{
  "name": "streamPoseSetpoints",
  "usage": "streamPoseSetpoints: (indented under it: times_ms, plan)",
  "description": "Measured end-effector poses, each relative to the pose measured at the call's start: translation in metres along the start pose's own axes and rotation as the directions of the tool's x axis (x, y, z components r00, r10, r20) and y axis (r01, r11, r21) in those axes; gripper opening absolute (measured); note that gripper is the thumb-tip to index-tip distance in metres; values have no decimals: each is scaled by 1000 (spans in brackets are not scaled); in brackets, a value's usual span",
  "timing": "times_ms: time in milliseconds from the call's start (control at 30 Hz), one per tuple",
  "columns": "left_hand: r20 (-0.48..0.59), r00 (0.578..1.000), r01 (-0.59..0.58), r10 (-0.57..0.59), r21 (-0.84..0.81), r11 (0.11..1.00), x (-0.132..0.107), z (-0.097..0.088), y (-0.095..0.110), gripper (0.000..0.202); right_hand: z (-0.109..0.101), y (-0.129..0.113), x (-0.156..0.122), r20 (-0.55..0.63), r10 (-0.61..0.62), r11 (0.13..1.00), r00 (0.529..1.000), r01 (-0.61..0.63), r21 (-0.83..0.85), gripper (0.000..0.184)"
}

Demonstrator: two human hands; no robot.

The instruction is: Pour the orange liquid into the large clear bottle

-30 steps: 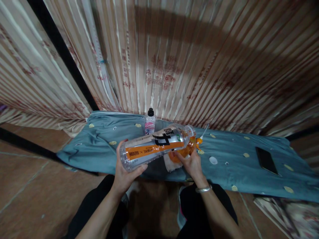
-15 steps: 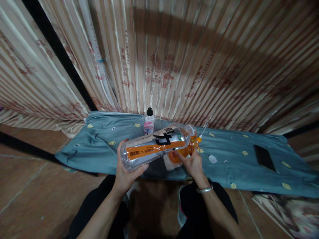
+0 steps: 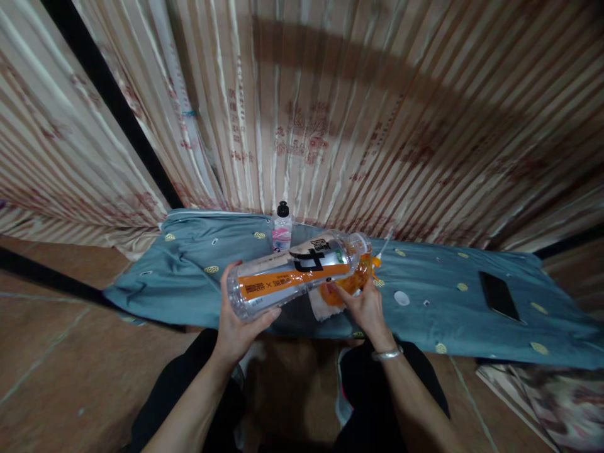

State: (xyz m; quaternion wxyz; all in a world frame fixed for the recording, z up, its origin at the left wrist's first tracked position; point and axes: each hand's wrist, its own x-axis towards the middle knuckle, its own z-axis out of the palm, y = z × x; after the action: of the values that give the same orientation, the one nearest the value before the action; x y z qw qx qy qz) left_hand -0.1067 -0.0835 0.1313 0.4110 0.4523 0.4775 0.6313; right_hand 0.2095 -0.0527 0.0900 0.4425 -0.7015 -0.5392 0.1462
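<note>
My left hand [image 3: 238, 324] is wrapped round the base of a large clear plastic drink bottle [image 3: 283, 277] with an orange and silver label. The bottle lies tilted, its neck pointing right and slightly up. My right hand [image 3: 365, 308] grips a smaller bottle of orange see-through plastic [image 3: 352, 283], just under the big bottle's neck. An orange piece with a thin pale tube [image 3: 385, 243] sticks out beyond my right fingers; how it joins the orange bottle is hard to make out. The big bottle's mouth is close to the orange one; whether they touch cannot be told.
A small clear bottle with a black cap [image 3: 282, 226] stands behind the big bottle. A white disc [image 3: 401, 298] and a dark phone [image 3: 500, 296] lie to the right on the blue patterned cloth [image 3: 189, 277]. A pleated curtain [image 3: 311, 94] hangs behind; a black pole [image 3: 113, 100] crosses at left.
Both hands keep their holds and nearly the same places. The view has shifted very slightly, and the big bottle has turned a little in my left hand.
</note>
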Motion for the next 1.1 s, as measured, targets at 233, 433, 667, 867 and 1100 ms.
streamPoseSetpoints:
  times_ms: [233, 433, 667, 867, 1100]
  plan:
    - [21, 1000, 18, -18, 11, 1000, -1, -3, 0, 128, 0, 3, 0, 22, 20, 999, 1000, -19, -27, 125]
    - [-15, 1000, -20, 20, -9, 1000, -4, 3, -3, 127, -2, 2, -1, 20, 5, 1000, 1000, -6, 26, 118]
    - [-10, 1000, -12, 12, -2, 1000, -5, 1, -4, 129, -3, 2, -4, 28, -13, 999, 1000, 12, 31, 114]
    - [-2, 1000, -16, 16, 4, 1000, -6, 1, -5, 129, -3, 1, -6, 21, 5, 999, 1000, -6, 37, 106]
    - [-3, 999, -35, 35, 3, 999, -7, 3, -4, 127, -3, -1, -6, 20, -2, 1000, 1000, 1, 16, 110]
